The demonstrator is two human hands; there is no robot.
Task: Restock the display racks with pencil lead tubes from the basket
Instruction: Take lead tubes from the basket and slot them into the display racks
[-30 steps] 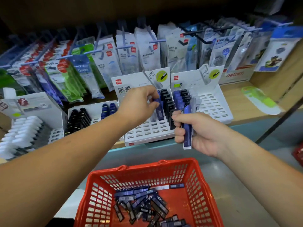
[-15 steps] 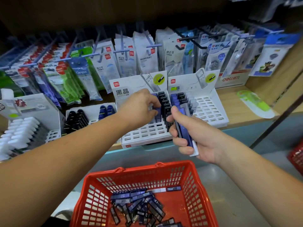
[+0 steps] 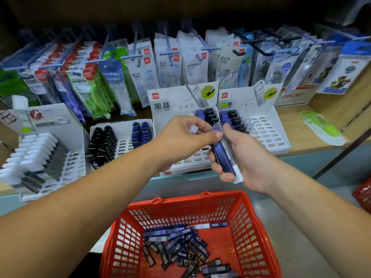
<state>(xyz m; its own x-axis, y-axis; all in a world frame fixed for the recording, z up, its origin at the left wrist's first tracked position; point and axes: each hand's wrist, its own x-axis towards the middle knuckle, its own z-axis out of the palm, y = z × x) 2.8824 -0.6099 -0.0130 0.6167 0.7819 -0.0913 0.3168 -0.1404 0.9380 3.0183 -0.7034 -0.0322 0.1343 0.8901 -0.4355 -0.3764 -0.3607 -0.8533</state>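
Observation:
My right hand (image 3: 247,157) grips a small bundle of blue and clear pencil lead tubes (image 3: 224,157) in front of the white slotted display rack (image 3: 192,161). My left hand (image 3: 184,139) pinches the top end of one blue tube in that bundle with thumb and fingers. The rack holds blue and black tubes (image 3: 208,115) at its back. A second white rack (image 3: 267,133) stands to its right, with several tubes at its back left. Below, the red basket (image 3: 251,227) holds several loose lead tubes (image 3: 180,245).
Two more racks of black, blue and white tubes (image 3: 108,141) stand at the left on the wooden shelf (image 3: 297,125). Packaged stationery hangs on hooks (image 3: 170,63) behind. A green-and-white packet (image 3: 321,127) lies at the right. Another red basket (image 3: 363,193) shows at the right edge.
My left hand has left the rack's slots and come right to the bundle in my right hand, now pinching a blue tube there. My right hand stayed roughly in place.

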